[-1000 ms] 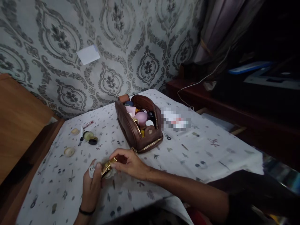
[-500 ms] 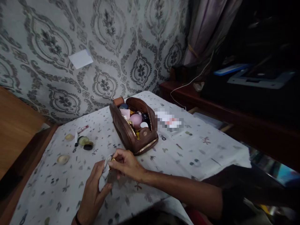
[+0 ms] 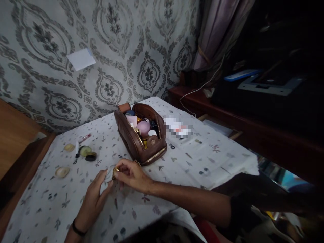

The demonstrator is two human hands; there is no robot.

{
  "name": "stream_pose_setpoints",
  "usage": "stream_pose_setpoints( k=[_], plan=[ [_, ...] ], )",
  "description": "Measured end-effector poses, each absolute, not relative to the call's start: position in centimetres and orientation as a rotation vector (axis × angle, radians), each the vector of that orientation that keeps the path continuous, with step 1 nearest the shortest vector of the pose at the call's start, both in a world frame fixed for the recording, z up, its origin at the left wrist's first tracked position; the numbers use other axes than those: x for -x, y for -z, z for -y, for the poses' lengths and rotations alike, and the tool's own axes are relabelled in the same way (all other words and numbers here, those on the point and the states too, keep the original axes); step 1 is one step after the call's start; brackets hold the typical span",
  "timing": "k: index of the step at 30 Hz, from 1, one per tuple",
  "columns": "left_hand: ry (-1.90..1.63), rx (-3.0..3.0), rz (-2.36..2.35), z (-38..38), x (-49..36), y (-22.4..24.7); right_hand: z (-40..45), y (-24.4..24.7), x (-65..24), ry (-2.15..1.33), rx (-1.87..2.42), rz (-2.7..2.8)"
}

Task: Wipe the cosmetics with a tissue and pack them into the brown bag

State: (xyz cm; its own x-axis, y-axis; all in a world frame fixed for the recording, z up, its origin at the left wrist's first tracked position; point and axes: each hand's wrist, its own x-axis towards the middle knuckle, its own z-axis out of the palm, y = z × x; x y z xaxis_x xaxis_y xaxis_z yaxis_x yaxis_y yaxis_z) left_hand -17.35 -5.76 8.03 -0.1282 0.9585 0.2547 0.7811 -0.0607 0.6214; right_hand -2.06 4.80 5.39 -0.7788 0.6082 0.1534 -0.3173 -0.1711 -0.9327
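My left hand (image 3: 95, 192) is closed round a crumpled white cloth (image 3: 108, 174) over the near part of the table. My right hand (image 3: 133, 175) pinches a small shiny gold item (image 3: 116, 171) against the cloth's right side; its exact shape is too small to tell. Just beyond my hands stands a brown leather bag (image 3: 140, 135), unzipped at the top. Inside it are a pink rounded item (image 3: 143, 128), a white round lid (image 3: 152, 133) and several small bottles and packets.
On the patterned tablecloth (image 3: 177, 168) at left lie an open round jar (image 3: 85, 151), its dark lid (image 3: 90, 156), a tube and two pale round items. A pixelated item (image 3: 178, 127) is right of the bag. Patterned wall behind; dark red furniture (image 3: 202, 101) at right.
The whole view has shifted slightly, with things appearing a little further left. My left hand has closed in on the cloth, and both hands still hold their items together.
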Motion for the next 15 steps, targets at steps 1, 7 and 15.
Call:
stream_pose_setpoints(
  k=[1,7,15],
  plan=[
    [-0.956,-1.839,-1.936,5.5,17.7,-8.3,-4.8,-5.3,2.1,-1.962,0.325,1.505],
    [-1.012,-1.502,-1.958,3.8,19.8,-7.8,-5.1,-4.9,2.3,-1.847,0.286,1.532],
    [-1.151,-0.886,-1.823,4.0,20.3,-4.8,-5.4,-4.3,3.0,-1.882,0.345,1.517]
  ],
)
